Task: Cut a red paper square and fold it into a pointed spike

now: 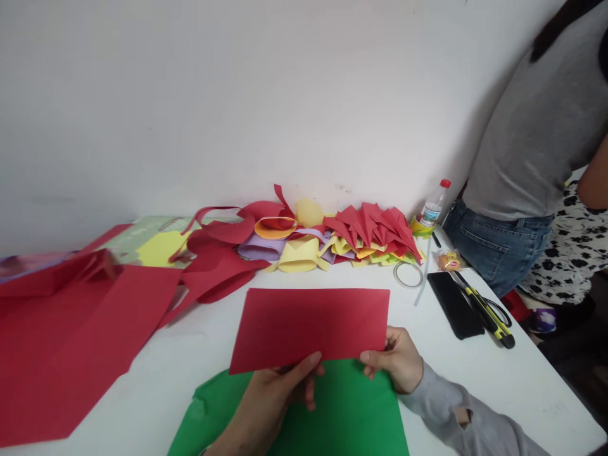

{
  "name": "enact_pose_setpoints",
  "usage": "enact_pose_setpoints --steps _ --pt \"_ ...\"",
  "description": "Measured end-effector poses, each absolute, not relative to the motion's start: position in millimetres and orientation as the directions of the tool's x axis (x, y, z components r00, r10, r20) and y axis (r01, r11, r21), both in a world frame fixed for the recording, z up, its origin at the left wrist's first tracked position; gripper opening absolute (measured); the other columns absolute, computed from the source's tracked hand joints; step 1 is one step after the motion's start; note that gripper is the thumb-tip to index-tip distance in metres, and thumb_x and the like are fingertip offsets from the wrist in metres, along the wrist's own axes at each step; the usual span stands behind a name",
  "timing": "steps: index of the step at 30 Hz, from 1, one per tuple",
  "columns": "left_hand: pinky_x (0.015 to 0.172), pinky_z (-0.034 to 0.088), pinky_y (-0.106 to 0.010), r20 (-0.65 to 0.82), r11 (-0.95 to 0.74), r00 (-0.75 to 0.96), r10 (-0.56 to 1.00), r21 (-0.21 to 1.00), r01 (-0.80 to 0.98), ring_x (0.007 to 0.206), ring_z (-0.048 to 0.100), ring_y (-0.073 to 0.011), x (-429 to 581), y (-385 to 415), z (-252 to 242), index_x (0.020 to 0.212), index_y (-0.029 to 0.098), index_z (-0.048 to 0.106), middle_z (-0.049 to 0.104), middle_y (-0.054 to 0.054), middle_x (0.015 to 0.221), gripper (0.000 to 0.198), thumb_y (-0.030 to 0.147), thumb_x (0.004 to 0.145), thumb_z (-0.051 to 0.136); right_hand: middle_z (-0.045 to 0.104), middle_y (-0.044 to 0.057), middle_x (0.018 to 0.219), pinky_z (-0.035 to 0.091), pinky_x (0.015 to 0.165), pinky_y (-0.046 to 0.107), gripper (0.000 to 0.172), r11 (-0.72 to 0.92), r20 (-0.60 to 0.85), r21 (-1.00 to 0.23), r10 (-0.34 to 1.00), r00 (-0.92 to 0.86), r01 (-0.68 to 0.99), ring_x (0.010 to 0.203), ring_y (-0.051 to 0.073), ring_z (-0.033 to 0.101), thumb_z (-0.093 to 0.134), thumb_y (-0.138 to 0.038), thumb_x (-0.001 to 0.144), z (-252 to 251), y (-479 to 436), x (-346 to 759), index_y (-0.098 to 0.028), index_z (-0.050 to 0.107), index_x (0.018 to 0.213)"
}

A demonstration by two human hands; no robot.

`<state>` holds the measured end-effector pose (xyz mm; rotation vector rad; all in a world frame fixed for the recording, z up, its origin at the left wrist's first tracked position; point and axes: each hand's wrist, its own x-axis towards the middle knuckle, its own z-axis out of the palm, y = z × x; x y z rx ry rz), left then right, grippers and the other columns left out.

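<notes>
A flat red rectangle of paper (313, 323) is held up between my two hands, above the front of the table. My left hand (280, 392) grips its lower edge near the middle, thumb on the near face and fingers behind. At the right end, my right hand (396, 361) pinches the lower corner between thumb and fingers. Beneath both hands lies a green paper sheet (351, 405), partly covered by my left hand and forearm. I cannot tell whether the red paper is one layer or folded.
Large red sheets (71, 354) cover the table's left. Along the wall lie red scraps (218, 259), yellow paper rolls (299, 253) and folded red pieces (375, 228). At right are a tape roll (407, 274), black phone (455, 304), yellow cutter (489, 313) and bottle (432, 206). A person (527, 139) stands beyond.
</notes>
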<state>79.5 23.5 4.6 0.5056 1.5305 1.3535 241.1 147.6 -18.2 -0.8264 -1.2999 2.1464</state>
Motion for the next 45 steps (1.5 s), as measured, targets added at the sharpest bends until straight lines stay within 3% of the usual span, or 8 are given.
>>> enact_pose_setpoints --steps 8,14,18,22,30,34,41,45 --pt "0.049 0.046 -0.027 -0.332 0.181 -0.551 0.765 0.933 -0.310 0.046 0.050 -0.0152 53 25 7 0.052 0.019 0.067 0.057 -0.001 0.044 0.040 0.057 0.052 0.080 0.061 0.000 0.043 0.042 0.036 0.020 0.042 -0.375 -0.243 -0.914 0.813 -0.530 -0.155 0.036 0.011 0.055 0.095 -0.035 0.039 -28 181 251 -0.013 0.066 0.061" --pt "0.045 0.043 -0.025 -0.363 0.227 -0.462 0.809 0.918 -0.324 0.040 0.046 -0.0118 47 23 10 0.048 0.017 0.064 0.053 0.000 0.041 0.043 0.057 0.053 0.080 0.069 0.002 0.066 0.051 0.052 0.025 0.036 0.060 0.133 -0.983 0.887 -0.441 -0.175 0.054 0.013 0.061 0.085 -0.032 0.063 -18 182 260 -0.018 0.069 0.092" --pt "0.045 0.041 -0.024 -0.389 0.261 -0.424 0.818 0.907 -0.330 0.038 0.047 -0.0109 51 22 6 0.046 0.016 0.063 0.057 -0.002 0.043 0.045 0.057 0.053 0.081 0.071 0.005 0.088 0.054 0.068 0.027 0.044 0.444 0.395 -0.894 0.714 -0.578 -0.062 0.070 0.014 0.064 0.068 -0.021 0.082 -18 167 262 -0.025 0.061 0.126" --pt "0.044 0.040 -0.024 -0.405 0.280 -0.397 0.824 0.899 -0.335 0.037 0.046 -0.0103 53 23 5 0.047 0.016 0.064 0.059 -0.002 0.045 0.044 0.056 0.052 0.082 0.073 0.007 0.091 0.055 0.072 0.027 0.030 0.730 0.514 -0.682 0.441 -0.735 -0.039 0.081 0.017 0.068 0.056 -0.016 0.090 -18 164 265 -0.024 0.069 0.115" --pt "0.044 0.043 -0.023 -0.380 0.214 -0.468 0.798 0.905 -0.369 0.044 0.054 -0.0135 39 28 5 0.053 0.016 0.063 0.056 0.000 0.043 0.042 0.054 0.053 0.083 0.070 0.007 0.071 0.050 0.055 0.028 0.024 0.993 0.781 -0.054 -0.023 -0.624 -0.103 0.063 0.016 0.062 0.047 -0.012 0.094 -4 158 266 -0.013 0.065 0.110" --pt "0.048 0.049 -0.025 -0.338 0.144 -0.549 0.764 0.920 -0.365 0.055 0.062 -0.0179 29 30 8 0.060 0.016 0.065 0.061 -0.001 0.053 0.039 0.048 0.052 0.085 0.066 0.005 0.065 0.044 0.051 0.029 0.019 0.994 0.773 0.048 -0.100 -0.627 -0.099 0.057 0.015 0.057 0.050 -0.008 0.092 3 148 268 -0.009 0.066 0.100" --pt "0.081 0.058 -0.041 -0.294 0.145 -0.450 0.843 0.930 -0.337 0.092 0.069 -0.0284 35 30 3 0.104 0.016 0.066 0.071 -0.011 0.106 0.049 0.047 0.068 0.076 0.056 -0.001 0.053 0.030 0.048 0.031 0.014 0.993 0.813 0.113 -0.117 -0.570 -0.043 0.052 0.013 0.048 0.058 -0.005 0.088 19 124 266 -0.012 0.070 0.084" --pt "0.083 0.057 -0.048 0.064 0.168 -0.689 0.722 0.950 0.264 0.108 0.062 -0.0340 30 27 -14 0.123 0.018 0.055 0.059 -0.016 0.126 0.061 0.048 0.072 0.069 0.063 0.001 0.064 0.040 0.060 0.030 0.013 0.998 0.805 0.064 -0.066 -0.589 -0.023 0.065 0.013 0.055 0.061 -0.007 0.088 25 126 267 -0.014 0.069 0.083"
